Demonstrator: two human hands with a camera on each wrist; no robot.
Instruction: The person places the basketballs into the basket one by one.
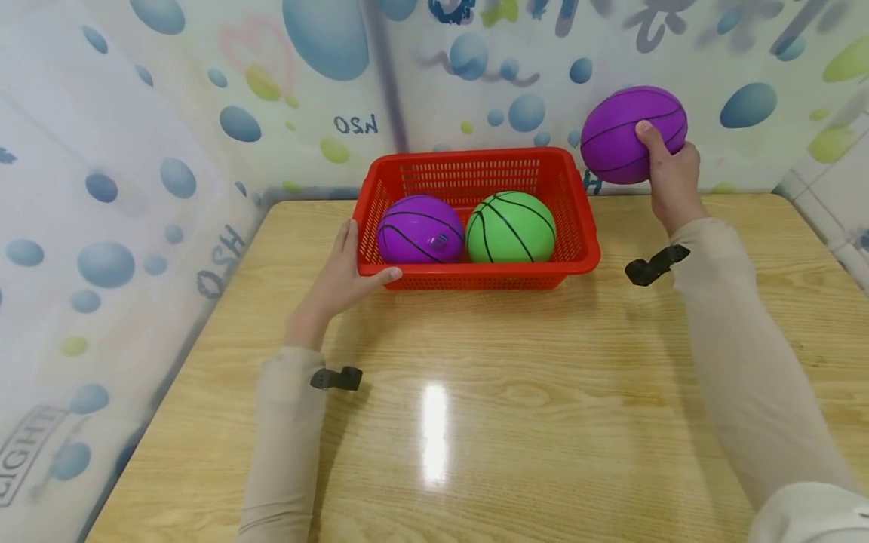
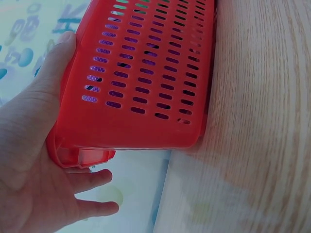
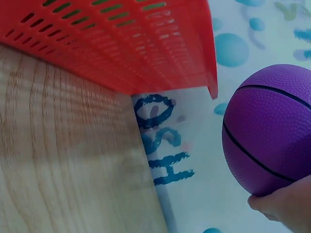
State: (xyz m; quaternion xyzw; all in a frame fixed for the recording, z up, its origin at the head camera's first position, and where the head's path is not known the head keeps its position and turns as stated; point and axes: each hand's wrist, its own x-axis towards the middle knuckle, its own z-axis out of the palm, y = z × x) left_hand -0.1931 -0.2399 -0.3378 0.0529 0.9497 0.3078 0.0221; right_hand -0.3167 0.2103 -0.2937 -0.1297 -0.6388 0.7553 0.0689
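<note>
A purple toy basketball (image 1: 618, 139), slightly squashed, is gripped by my right hand (image 1: 675, 177) up beside the basket's right end, thumb across its near face. In the right wrist view this ball (image 3: 269, 128) stands apart from the basket wall. My left hand (image 1: 339, 275) holds the near left corner of the red plastic basket (image 1: 475, 280). Its thumb lies along the front rim, its other fingers at the left end; in the left wrist view two fingers (image 2: 97, 208) stick out past the rim. Inside the basket sit another purple ball (image 1: 417, 230) and a green ball (image 1: 512, 230), side by side.
The basket stands on a wooden table (image 1: 516, 392) near its back edge. Behind and to the left rise walls (image 1: 441, 98) covered in printed blue and green spots. A small black wrist camera (image 1: 657, 265) sits on the right sleeve, another (image 1: 337, 378) on the left.
</note>
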